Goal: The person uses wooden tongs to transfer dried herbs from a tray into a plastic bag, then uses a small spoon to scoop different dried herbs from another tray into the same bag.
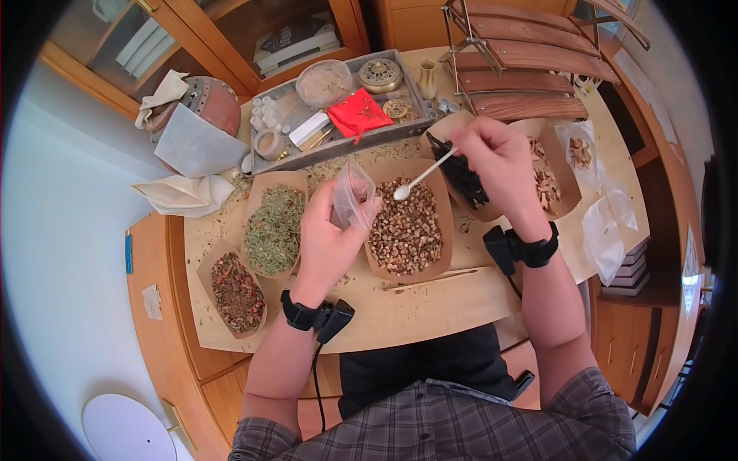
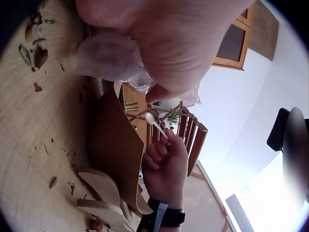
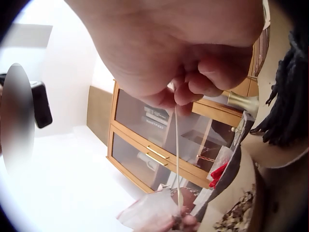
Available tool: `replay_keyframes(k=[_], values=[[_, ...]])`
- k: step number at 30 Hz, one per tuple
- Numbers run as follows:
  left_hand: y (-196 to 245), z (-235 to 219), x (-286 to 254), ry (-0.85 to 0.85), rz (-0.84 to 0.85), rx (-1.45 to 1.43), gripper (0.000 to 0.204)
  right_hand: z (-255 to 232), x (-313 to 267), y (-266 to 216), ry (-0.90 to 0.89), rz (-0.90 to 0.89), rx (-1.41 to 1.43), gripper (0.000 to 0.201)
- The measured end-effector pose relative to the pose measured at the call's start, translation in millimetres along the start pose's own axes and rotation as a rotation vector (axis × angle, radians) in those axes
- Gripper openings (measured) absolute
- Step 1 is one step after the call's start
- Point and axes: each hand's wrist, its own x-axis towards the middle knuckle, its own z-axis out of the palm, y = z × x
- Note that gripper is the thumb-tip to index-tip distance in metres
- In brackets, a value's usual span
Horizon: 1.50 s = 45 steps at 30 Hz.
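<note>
At the middle tray [image 1: 447, 238], leftward, the left hand [image 1: 326, 238] pinches the plastic bag [image 1: 354, 194], likely limp, best held by its mouth, while the right hand [image 1: 501, 170] pinches the spoon [image 1: 402, 192], probably light, by its handle end.

1. And it's a white spoon [image 1: 421, 177] in the right hand [image 1: 498, 167]!
2. See-through bag [image 1: 355, 192], thin red line, left hand [image 1: 327, 234].
3. Left of that hand, green herbs [image 1: 273, 230].
4. Brown-and-cream bits [image 1: 406, 240] between the hands.
5. Jet black sticks [image 1: 469, 187] beside the right.
6. Beyond the left, a bright red pouch [image 1: 360, 113]!
7. Behind both, grey plaid shirt [image 1: 461, 422].
</note>
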Motion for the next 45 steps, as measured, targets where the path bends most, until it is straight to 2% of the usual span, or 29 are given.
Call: replay_keyframes(k=[1,3,4,6,7,10,13,20,22,26,28,34,40,45], values=[[1.8,0.3,-0.2,0.002,-0.010,0.002,0.043,1.0,-1.1,-0.7,0.001,0.002,0.000,0.029],[2.2,1.0,-0.5,0.001,-0.007,0.003,0.043,4.4,-5.1,-4.3,-0.151,-0.039,-0.262,0.030],[2.2,1.0,-0.6,0.005,-0.001,0.004,0.042,6.6,-6.7,-6.0,-0.151,-0.038,-0.263,0.030],[2.2,0.6,-0.2,0.006,-0.001,0.005,0.042,9.8,-9.0,-8.5,-0.306,-0.081,-0.218,0.033],[2.2,0.8,0.2,0.008,0.000,0.007,0.042,9.0,-7.5,-5.7,-0.382,-0.060,-0.258,0.034],[-0.4,1.2,0.5,0.008,0.013,-0.004,0.042,10.6,-9.7,-12.8,-0.454,0.000,-0.225,0.035],[-0.1,0.4,1.0,0.000,0.010,-0.002,0.042,11.8,-9.0,-10.3,-0.432,0.087,-0.156,0.036],[0.0,2.4,0.9,0.004,-0.006,-0.054,0.040,9.3,-4.9,-1.7,-0.445,0.167,-0.050,0.038],[-4.1,3.3,2.4,0.056,0.048,0.001,0.035,7.6,-3.4,0.4,-0.477,0.187,0.016,0.037],[-3.6,2.5,2.4,0.053,0.042,0.009,0.035,3.1,-5.8,-17.3,-0.467,0.249,0.123,0.036],[-1.0,0.8,1.2,0.007,0.022,0.014,0.040,-1.1,-5.4,-16.5,-0.451,0.315,0.299,0.034],[3.9,1.0,0.6,-0.015,-0.036,-0.063,0.044,-2.2,-5.0,-16.9,-0.286,0.258,0.537,0.033],[3.9,1.1,0.7,0.002,-0.022,0.002,0.046,7.6,-8.9,-17.9,-0.150,0.127,0.335,0.029],[1.4,0.1,0.9,-0.006,-0.012,0.002,0.044,2.3,-7.8,-15.9,-0.074,0.101,0.314,0.028]])
